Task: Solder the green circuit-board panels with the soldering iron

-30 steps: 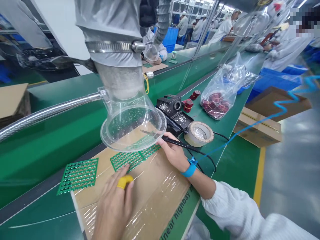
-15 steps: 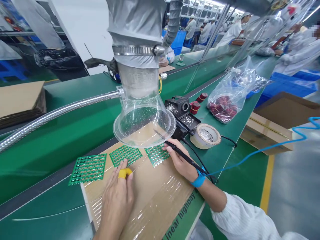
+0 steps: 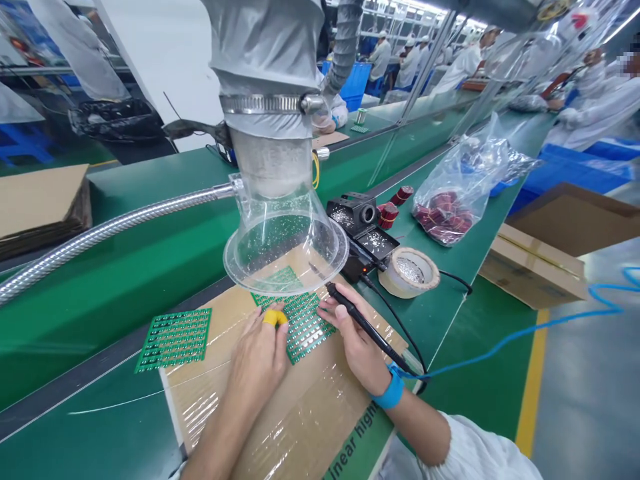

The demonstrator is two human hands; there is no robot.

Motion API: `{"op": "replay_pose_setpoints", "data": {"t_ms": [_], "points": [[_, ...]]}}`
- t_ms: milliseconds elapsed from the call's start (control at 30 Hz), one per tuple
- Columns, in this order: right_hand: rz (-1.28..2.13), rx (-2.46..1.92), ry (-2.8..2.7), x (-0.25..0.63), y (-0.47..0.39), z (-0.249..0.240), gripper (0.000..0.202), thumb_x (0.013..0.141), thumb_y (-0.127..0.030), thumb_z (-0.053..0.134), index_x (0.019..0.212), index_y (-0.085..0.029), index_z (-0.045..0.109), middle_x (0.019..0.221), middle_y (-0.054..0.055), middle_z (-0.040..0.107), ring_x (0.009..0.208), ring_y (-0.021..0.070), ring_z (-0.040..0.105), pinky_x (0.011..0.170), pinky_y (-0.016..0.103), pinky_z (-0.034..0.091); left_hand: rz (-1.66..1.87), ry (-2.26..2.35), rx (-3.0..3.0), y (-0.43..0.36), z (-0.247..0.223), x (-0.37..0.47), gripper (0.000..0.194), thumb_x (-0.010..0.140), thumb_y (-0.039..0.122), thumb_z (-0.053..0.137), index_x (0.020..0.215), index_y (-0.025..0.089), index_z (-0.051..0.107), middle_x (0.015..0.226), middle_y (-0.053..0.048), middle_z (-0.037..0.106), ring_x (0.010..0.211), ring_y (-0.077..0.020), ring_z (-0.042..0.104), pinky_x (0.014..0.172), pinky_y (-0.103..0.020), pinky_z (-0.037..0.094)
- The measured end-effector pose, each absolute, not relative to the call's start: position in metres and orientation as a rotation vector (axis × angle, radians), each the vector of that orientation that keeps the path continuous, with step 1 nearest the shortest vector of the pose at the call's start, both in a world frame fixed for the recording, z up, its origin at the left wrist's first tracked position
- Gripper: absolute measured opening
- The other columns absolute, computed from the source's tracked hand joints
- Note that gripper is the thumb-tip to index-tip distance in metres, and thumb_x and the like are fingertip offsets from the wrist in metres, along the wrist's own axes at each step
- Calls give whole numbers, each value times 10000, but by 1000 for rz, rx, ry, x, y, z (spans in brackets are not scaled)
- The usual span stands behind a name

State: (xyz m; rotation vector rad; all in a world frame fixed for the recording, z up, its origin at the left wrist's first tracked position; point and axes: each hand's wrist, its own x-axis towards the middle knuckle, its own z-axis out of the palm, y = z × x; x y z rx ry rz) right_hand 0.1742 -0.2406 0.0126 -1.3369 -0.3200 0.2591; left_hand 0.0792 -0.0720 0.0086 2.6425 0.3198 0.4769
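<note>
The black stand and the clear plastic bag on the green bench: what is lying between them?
Small red bundles lie between the black stand and the bag, in the head view.

A cardboard box stands near blue bins.

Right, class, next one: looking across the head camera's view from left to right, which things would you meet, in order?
Stack of flat brown cardboard → green rectangular circuit-board panel → left hand → right hand → clear plastic bag of dark red bundles.
</note>
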Motion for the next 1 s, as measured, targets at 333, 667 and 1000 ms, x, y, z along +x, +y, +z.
{"op": "replay_pose_setpoints", "data": {"t_ms": [333, 667, 1000], "points": [[319, -1202, -325, 173, -227, 11, 303, 1050, -451, 585, 1334, -353, 614, 1181, 38, 684, 1156, 244, 681, 1058, 534, 574, 442, 131, 2663, -63, 5, 75, 273, 1062, 286, 376, 1274, 188, 517, 1433, -94, 617, 1390, -248, 537, 1201, -556, 430], [273, -1302, -300, 176, -240, 17, 352, 1041, -466, 594, 1352, -303, 612, 1208, 65, 686, 1166, 274, 684, 1097, 554, 540, 462, 77, 2671, -54, 12, 79, 226, 1065, 295, 372, 1185, 194, 535, 1353, -88, 674, 1301, -236, 618, 1164, -517, 485], [345, -1175, -233, 182, -231, 8, 373, 1010, -495, 636, 1340, -323, 605, 1134, 42, 694, 1135, 252, 687, 1065, 548, 555, 455, 105, 2798, -82, 5, 75, 226, 1023, 164, 387, 1168, 174, 560, 1443, -116, 606, 1389, -272, 538, 1170, -578, 464]]}}
